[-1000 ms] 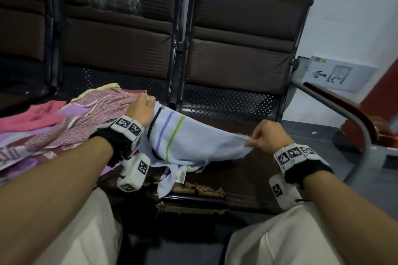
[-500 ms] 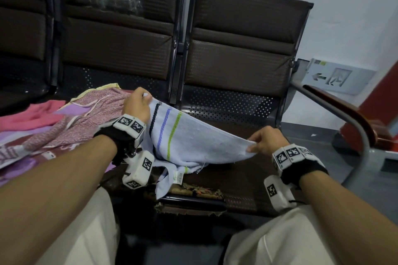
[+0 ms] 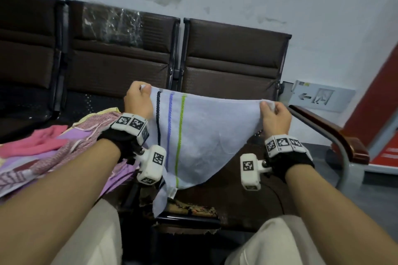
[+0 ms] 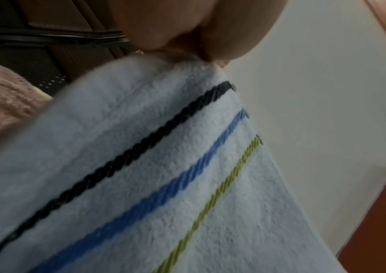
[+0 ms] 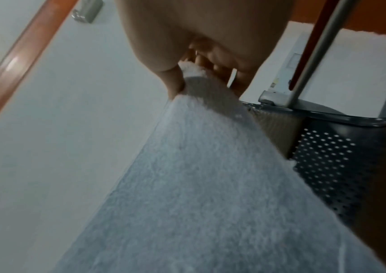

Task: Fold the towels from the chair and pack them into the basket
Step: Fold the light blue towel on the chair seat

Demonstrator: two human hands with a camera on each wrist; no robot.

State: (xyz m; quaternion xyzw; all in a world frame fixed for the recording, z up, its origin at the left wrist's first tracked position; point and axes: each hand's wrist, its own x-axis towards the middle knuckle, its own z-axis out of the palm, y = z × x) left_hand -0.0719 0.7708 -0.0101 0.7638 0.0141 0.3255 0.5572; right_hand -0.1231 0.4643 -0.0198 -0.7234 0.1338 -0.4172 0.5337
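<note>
A pale blue towel [image 3: 200,135] with black, blue and green stripes hangs stretched in the air above the right brown seat [image 3: 254,196]. My left hand [image 3: 140,101] pinches its top left corner beside the stripes [image 4: 154,177]. Its top right corner is pinched by my right hand [image 3: 273,114], as the right wrist view confirms at the towel edge [image 5: 194,73]. The lower part of the towel droops to a point near the seat's front edge. No basket is in view.
A heap of pink, purple and patterned towels [image 3: 53,148] lies on the seat to the left. Brown chair backs [image 3: 232,58] stand against a pale wall. A metal armrest with a wooden top [image 3: 327,135] curves at the right. My knees [image 3: 277,243] are below.
Both hands have risen and lifted the towel off the seat. It now hangs stretched between them, higher than before, and the camera view has tilted upward.
</note>
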